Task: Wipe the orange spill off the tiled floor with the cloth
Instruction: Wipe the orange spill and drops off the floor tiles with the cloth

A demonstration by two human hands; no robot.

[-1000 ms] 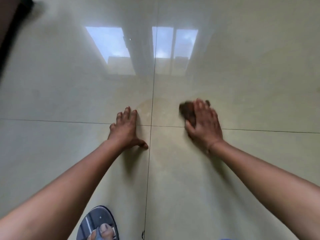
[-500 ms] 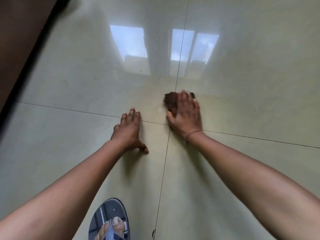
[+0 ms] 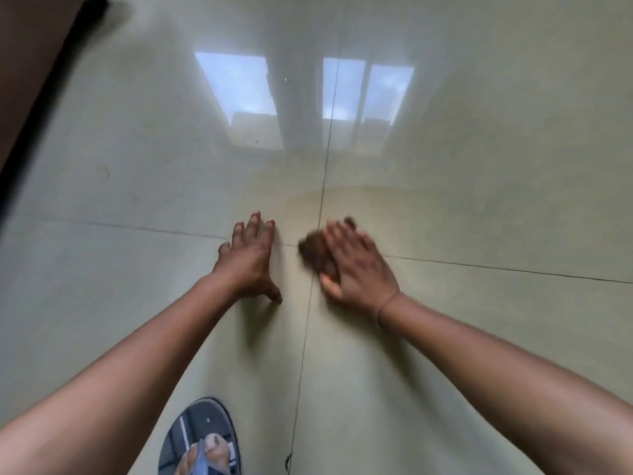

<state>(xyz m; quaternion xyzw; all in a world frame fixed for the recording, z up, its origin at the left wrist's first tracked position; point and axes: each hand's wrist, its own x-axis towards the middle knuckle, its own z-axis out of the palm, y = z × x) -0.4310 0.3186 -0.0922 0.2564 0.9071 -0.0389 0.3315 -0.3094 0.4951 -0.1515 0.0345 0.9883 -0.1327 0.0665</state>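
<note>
Left hand [image 3: 251, 260] stays spread flat on the floor [image 3: 479, 354]. I see my right hand [image 3: 356, 265], palm pressing the brown cloth [image 3: 313, 250], has swept back left over the joint; faint orange smear [image 3: 308, 204] remains beyond.

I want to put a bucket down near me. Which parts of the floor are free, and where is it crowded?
Free: the tile right of the right hand, and the tile between the left hand and the dark edge. Crowded: the grout crossing, where both hands, the cloth and the faint orange spill are. The sandal takes the near floor.
</note>
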